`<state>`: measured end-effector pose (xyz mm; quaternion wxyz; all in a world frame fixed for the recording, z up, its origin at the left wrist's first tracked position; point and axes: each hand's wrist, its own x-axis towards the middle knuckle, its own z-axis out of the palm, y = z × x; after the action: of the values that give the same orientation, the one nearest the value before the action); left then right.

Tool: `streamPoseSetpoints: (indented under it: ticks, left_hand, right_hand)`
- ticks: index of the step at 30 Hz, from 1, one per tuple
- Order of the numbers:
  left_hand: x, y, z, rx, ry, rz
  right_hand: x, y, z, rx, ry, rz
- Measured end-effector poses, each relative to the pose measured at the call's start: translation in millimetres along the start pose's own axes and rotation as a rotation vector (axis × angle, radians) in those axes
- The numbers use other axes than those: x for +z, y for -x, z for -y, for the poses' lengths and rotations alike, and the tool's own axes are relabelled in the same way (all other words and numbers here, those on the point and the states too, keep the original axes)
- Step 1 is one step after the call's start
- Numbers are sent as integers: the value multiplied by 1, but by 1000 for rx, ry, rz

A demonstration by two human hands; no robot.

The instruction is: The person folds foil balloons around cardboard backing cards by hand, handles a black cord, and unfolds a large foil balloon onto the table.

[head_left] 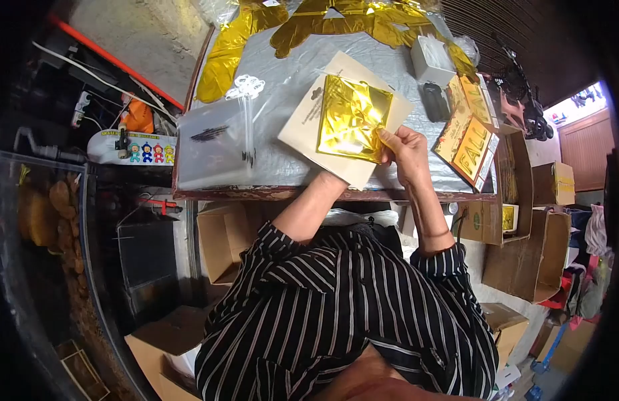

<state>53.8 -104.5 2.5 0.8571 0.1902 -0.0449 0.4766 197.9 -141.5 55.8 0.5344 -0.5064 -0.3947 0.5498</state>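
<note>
A folded sheet of shiny gold foil lies over a beige cardboard piece with a hang hole and small print. My right hand pinches the foil's lower right corner between thumb and fingers. My left hand passes beneath the cardboard; only its wrist end shows, and its fingers are hidden. To the right lie orange printed packages lettered "FALL". On the left is a stack of clear plastic bags, with white cut-out shapes just beyond it.
Large gold foil shapes cover the far side of the silver-covered table. A white box and a dark tray stand at the right. Cardboard boxes sit below the table edge, with more boxes at the right.
</note>
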Motion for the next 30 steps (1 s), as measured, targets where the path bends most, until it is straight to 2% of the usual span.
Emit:
streamPoseSetpoints:
  ticks: [1,2,3,5,8,10,12,14,17,21,25,26,28,30]
  left_hand:
    - [8,2,-5,-8,-26,93]
    - [3,6,-10,-22,102,-188]
    - [2,7,-18,-25,103,-188]
    - [-5,10,-34,122,-20,-338]
    - [-5,12,-52,110,234,-184]
    - [2,12,-48,119,229,-226]
    - [5,14,-41,115,212,-228]
    - [8,13,-38,138,108,-336]
    - [10,11,-36,161,115,-351]
    - [11,10,-34,170,70,-360]
    - [4,10,-29,131,9,-404]
    - [0,11,-24,119,45,-335]
    - [-2,11,-19,109,81,-266]
    - [-5,10,-17,114,89,-338]
  right_hand:
    - [-6,-2,0,-17,-8,22]
    - [-12,-4,0,-33,-15,43]
    - [-14,-4,2,-23,-23,47]
    - [-18,-7,2,-12,7,68]
    - [-18,-7,-3,37,48,96]
    - [-17,-10,-16,-4,196,1]
    - [-20,-11,-28,-37,217,-7]
    - [-20,-13,-32,-184,430,-81]
    - [-15,-5,-23,-102,454,-107]
    - [-14,1,-17,-70,377,-57]
    - [-11,6,-17,58,184,-4]
    - [-10,7,-17,106,143,2]
    - [-16,4,-25,75,155,39]
    - [-19,0,-29,43,165,76]
